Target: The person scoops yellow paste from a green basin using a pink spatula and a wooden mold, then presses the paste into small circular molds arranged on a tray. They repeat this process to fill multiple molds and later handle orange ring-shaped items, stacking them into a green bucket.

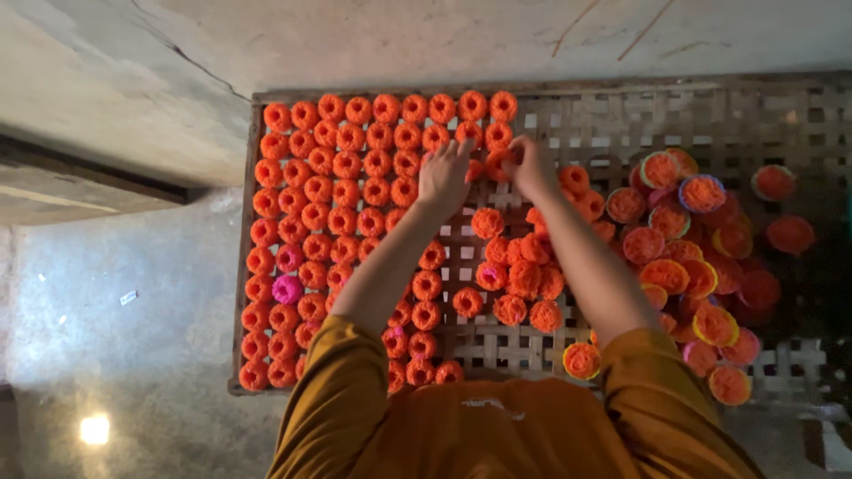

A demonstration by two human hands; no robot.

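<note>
A woven bamboo tray (621, 115) lies below me, its left part filled with neat rows of orange flower-shaped pieces (346, 177). My left hand (444, 176) rests fingers-down on the right end of those rows. Close beside it, my right hand (530, 165) pinches one orange flower piece (497, 163) at the edge of the rows. A loose cluster of orange pieces (519, 270) lies between my forearms. One pink piece (287, 288) sits among the rows at the left.
A heap of larger orange pieces with coloured rims (692, 257) covers the tray's right side. The tray stands on a grey concrete floor (124, 310), with a cracked wall (177, 80) behind. My orange sleeves fill the bottom of the view.
</note>
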